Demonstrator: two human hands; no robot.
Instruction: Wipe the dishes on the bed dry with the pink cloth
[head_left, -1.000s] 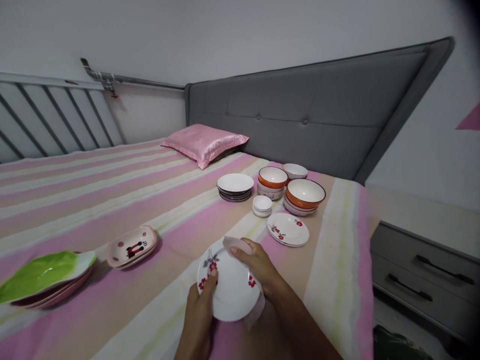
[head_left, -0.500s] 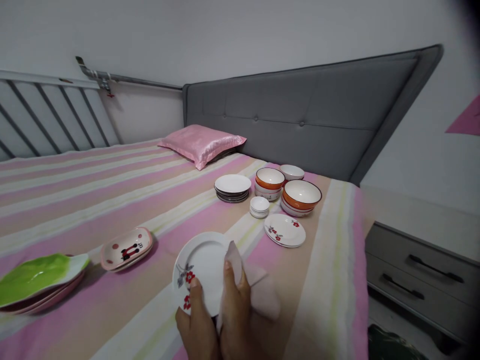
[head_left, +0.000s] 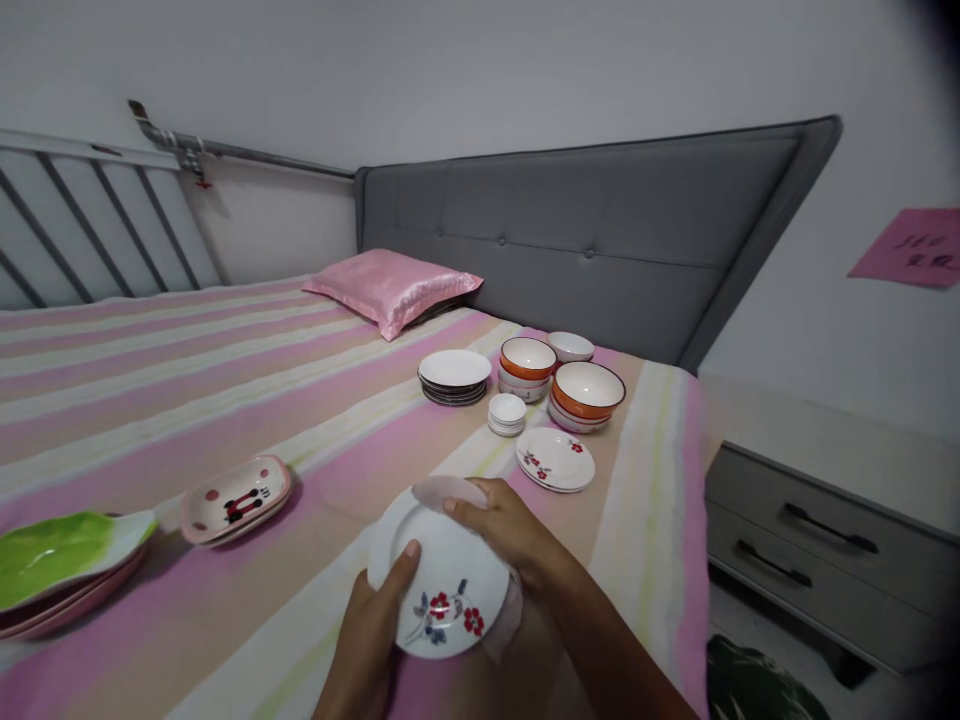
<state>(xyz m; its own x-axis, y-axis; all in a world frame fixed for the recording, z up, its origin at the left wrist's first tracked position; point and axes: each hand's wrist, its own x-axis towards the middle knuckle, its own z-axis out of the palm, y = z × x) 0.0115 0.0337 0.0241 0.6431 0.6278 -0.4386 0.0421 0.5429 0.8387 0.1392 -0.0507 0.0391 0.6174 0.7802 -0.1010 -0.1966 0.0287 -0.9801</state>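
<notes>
A white plate (head_left: 442, 545) with red flowers and grey leaves is held up over the bed, tilted toward me. My left hand (head_left: 379, 605) grips its left edge, thumb on the upper face. At the upper right rim, my right hand (head_left: 510, 525) is closed on a pale thin cloth (head_left: 506, 620), which wraps over the rim and hangs behind the plate. Just beyond the hands lie matching flowered plates (head_left: 555, 460), stacked flat.
Behind stand a stack of white plates (head_left: 455, 368), small white dishes (head_left: 507, 410) and orange-rimmed bowls (head_left: 589, 390). To the left lie oblong cartoon dishes (head_left: 236, 500) and a green leaf-shaped dish (head_left: 67, 550). A pink pillow (head_left: 394, 285) rests near the grey headboard (head_left: 525, 200).
The plate has been turned, its flowers moving from the left side to the bottom. My right hand has shifted up and right along the rim with the cloth. The view has swung slightly right.
</notes>
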